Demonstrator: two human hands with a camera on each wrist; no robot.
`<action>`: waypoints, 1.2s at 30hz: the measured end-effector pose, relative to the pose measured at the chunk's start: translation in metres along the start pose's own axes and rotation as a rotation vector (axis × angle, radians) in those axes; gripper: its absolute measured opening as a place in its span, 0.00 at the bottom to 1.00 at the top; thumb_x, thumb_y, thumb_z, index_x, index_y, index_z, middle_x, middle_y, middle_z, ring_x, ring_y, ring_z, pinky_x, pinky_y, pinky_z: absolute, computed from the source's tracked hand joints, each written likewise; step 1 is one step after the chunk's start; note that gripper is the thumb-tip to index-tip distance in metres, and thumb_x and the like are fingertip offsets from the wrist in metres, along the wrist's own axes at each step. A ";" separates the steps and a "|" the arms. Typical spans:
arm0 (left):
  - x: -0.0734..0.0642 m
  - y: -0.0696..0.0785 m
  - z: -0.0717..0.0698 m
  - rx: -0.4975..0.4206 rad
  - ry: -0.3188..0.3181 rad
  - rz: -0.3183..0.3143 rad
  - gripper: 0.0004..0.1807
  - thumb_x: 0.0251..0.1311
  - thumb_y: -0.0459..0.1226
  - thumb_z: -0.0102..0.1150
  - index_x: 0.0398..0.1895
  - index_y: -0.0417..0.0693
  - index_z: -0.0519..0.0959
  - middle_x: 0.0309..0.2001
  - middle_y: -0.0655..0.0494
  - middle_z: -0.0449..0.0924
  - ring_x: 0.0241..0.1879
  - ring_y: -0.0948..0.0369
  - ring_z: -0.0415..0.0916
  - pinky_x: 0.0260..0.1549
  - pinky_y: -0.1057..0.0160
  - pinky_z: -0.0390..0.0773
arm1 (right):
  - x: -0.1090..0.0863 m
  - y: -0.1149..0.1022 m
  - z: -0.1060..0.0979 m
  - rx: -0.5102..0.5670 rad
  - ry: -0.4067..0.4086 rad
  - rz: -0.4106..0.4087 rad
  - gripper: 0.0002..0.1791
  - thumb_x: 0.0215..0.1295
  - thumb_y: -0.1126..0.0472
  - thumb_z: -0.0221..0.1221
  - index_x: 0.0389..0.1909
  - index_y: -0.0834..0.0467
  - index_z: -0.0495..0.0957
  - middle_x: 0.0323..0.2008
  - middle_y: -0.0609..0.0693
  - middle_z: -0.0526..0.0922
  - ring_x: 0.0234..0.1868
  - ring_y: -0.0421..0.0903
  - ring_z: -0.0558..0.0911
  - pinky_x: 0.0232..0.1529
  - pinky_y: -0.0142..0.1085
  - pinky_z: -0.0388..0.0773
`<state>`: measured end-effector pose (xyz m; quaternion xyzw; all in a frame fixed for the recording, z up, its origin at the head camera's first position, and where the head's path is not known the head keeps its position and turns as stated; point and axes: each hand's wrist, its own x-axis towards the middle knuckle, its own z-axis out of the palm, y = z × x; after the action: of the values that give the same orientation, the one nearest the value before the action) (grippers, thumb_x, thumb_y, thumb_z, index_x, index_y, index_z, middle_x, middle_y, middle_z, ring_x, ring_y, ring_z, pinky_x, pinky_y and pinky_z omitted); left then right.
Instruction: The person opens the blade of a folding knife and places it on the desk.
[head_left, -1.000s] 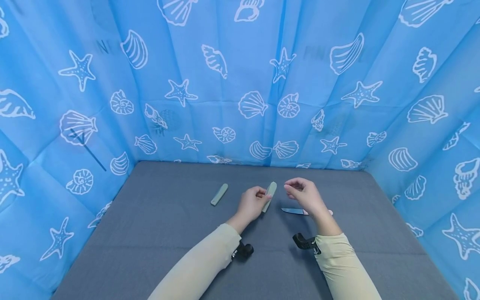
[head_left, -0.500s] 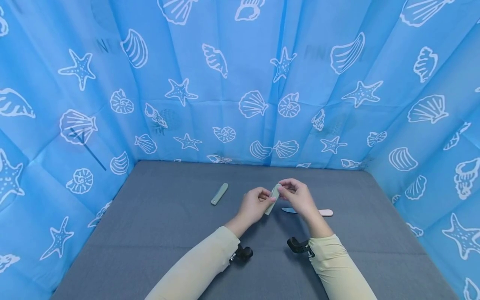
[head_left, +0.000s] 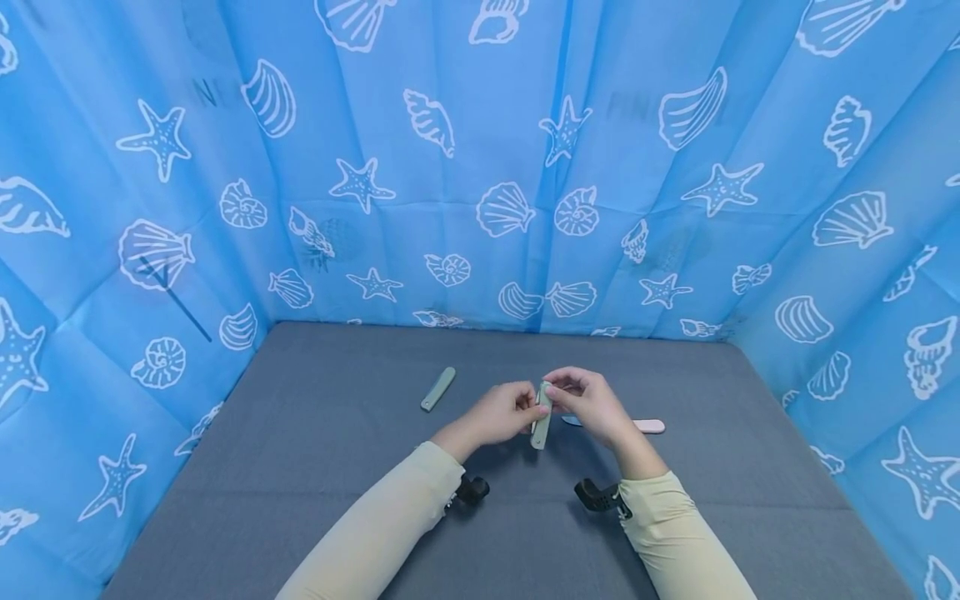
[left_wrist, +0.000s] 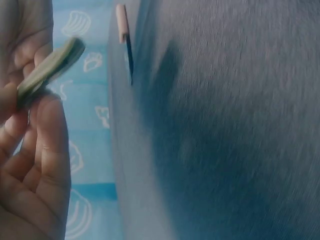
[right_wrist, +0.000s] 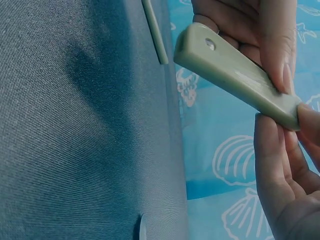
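Note:
A light green folding knife (head_left: 541, 427) is held above the table between both hands. My left hand (head_left: 491, 417) pinches it at its side, thumb over the handle. The right hand (head_left: 592, 408) pinches its upper end with thumb and fingers. In the right wrist view the green knife (right_wrist: 235, 75) slants, with a round pivot hole near its far end. No unfolded blade stands out from it. Behind the right hand, a knife with a pink handle (head_left: 649, 426) lies unfolded, its blade partly hidden.
A second green folding knife (head_left: 438, 389) lies folded on the grey cloth-covered table (head_left: 337, 467), left of the hands. A blue curtain (head_left: 450, 167) with white shell prints encloses the back and sides. A black wrist camera mount (head_left: 597, 496) hangs under the right wrist.
The right hand has come in from the right and taken hold of the green knife's upper end. The knife has turned more upright and moved slightly nearer, both hands on it.

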<state>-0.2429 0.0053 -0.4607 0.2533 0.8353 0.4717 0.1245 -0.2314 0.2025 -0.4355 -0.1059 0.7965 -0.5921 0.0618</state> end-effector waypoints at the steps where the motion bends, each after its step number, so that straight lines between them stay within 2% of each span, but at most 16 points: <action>1: 0.000 -0.001 -0.002 0.008 -0.018 0.007 0.14 0.73 0.48 0.54 0.31 0.51 0.73 0.27 0.58 0.78 0.26 0.62 0.78 0.24 0.64 0.76 | 0.000 0.000 0.000 0.001 -0.012 -0.005 0.15 0.73 0.64 0.58 0.54 0.70 0.76 0.44 0.60 0.80 0.39 0.45 0.83 0.48 0.55 0.81; 6: 0.000 -0.004 -0.006 0.034 -0.046 0.033 0.15 0.74 0.48 0.53 0.30 0.51 0.72 0.26 0.58 0.76 0.24 0.63 0.73 0.24 0.65 0.74 | 0.001 0.002 0.000 0.025 -0.038 -0.005 0.15 0.74 0.65 0.58 0.54 0.72 0.76 0.44 0.60 0.80 0.40 0.44 0.84 0.47 0.51 0.83; 12: -0.001 -0.006 -0.008 -0.006 -0.049 0.033 0.13 0.76 0.46 0.50 0.33 0.50 0.73 0.27 0.57 0.76 0.25 0.62 0.73 0.25 0.65 0.73 | 0.001 0.003 0.000 0.036 -0.044 -0.010 0.15 0.74 0.66 0.56 0.55 0.72 0.74 0.43 0.61 0.79 0.39 0.44 0.84 0.43 0.43 0.85; 18: -0.003 -0.008 -0.010 -0.078 0.003 0.040 0.12 0.77 0.44 0.49 0.35 0.48 0.74 0.30 0.56 0.79 0.31 0.62 0.78 0.30 0.64 0.78 | 0.002 0.002 -0.001 0.051 0.001 -0.009 0.14 0.74 0.67 0.56 0.55 0.71 0.75 0.42 0.60 0.78 0.38 0.44 0.84 0.44 0.43 0.85; 23: -0.003 -0.010 -0.013 -0.077 0.020 0.078 0.12 0.77 0.44 0.49 0.36 0.49 0.74 0.30 0.55 0.79 0.30 0.63 0.78 0.31 0.64 0.79 | 0.001 0.002 -0.002 0.063 -0.002 0.005 0.17 0.75 0.65 0.55 0.58 0.71 0.73 0.45 0.62 0.78 0.41 0.44 0.84 0.47 0.45 0.84; 26: -0.003 -0.012 -0.014 -0.084 0.035 0.097 0.11 0.77 0.42 0.49 0.36 0.47 0.75 0.30 0.55 0.78 0.32 0.59 0.79 0.32 0.63 0.79 | 0.000 0.002 -0.003 0.075 0.005 0.011 0.18 0.76 0.65 0.54 0.60 0.71 0.73 0.47 0.63 0.78 0.42 0.43 0.85 0.49 0.49 0.82; 28: -0.003 -0.014 -0.015 -0.104 0.054 0.103 0.11 0.77 0.42 0.50 0.36 0.46 0.74 0.30 0.56 0.78 0.33 0.54 0.79 0.34 0.59 0.81 | -0.001 0.002 -0.004 0.079 0.008 0.008 0.19 0.76 0.64 0.54 0.61 0.72 0.72 0.48 0.63 0.78 0.42 0.42 0.84 0.50 0.49 0.82; 31: -0.004 -0.017 -0.017 -0.158 0.103 0.105 0.11 0.76 0.40 0.50 0.35 0.45 0.74 0.30 0.55 0.77 0.35 0.48 0.80 0.39 0.49 0.82 | -0.001 0.004 -0.006 0.104 0.028 0.014 0.21 0.77 0.64 0.53 0.62 0.74 0.70 0.47 0.61 0.78 0.42 0.41 0.84 0.50 0.47 0.82; 32: -0.004 -0.018 -0.017 -0.179 0.124 0.106 0.11 0.76 0.40 0.51 0.34 0.46 0.74 0.30 0.55 0.78 0.35 0.49 0.80 0.40 0.46 0.82 | -0.001 0.004 -0.007 0.120 0.037 0.018 0.21 0.77 0.63 0.53 0.62 0.75 0.69 0.47 0.60 0.78 0.42 0.41 0.84 0.49 0.44 0.83; 36: -0.013 -0.004 -0.023 -0.273 0.235 0.136 0.09 0.75 0.33 0.51 0.35 0.38 0.75 0.32 0.46 0.79 0.33 0.57 0.79 0.41 0.43 0.81 | 0.000 0.005 -0.011 0.222 0.077 0.043 0.23 0.77 0.63 0.53 0.63 0.76 0.66 0.43 0.55 0.78 0.41 0.41 0.84 0.48 0.37 0.83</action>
<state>-0.2431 -0.0201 -0.4528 0.2331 0.7534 0.6143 0.0273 -0.2346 0.2140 -0.4370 -0.0586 0.7300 -0.6787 0.0553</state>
